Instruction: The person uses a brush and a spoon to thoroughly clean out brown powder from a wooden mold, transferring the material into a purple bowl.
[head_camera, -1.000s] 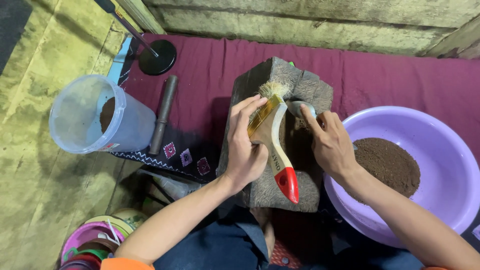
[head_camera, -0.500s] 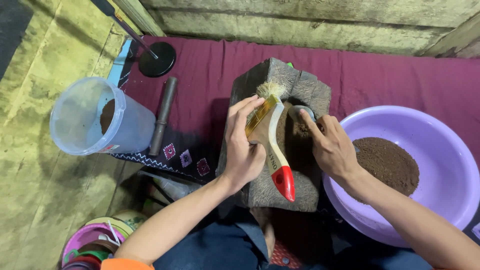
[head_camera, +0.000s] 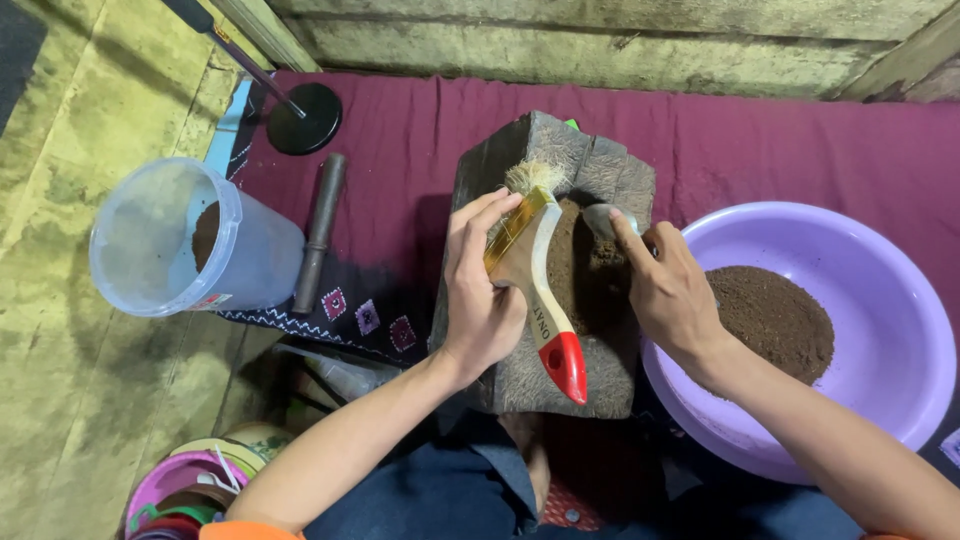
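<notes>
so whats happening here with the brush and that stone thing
A person sits over a stone mortar block that holds brown powder. The left hand grips a paintbrush with its bristles at the block's far edge. The right hand holds a metal spoon over the powder. More powder sits in the purple basin beside it.

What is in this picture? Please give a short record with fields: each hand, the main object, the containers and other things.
left hand: holds a paintbrush with pale handle and red tip, bristles on the stone
right hand: holds a metal spoon over the stone
main object: grey stone block with brown powder in its hollow
right container: purple basin holding a heap of brown powder
left container: clear plastic tub on its side, a little powder inside
other things: dark cylinder, maroon cloth
</notes>
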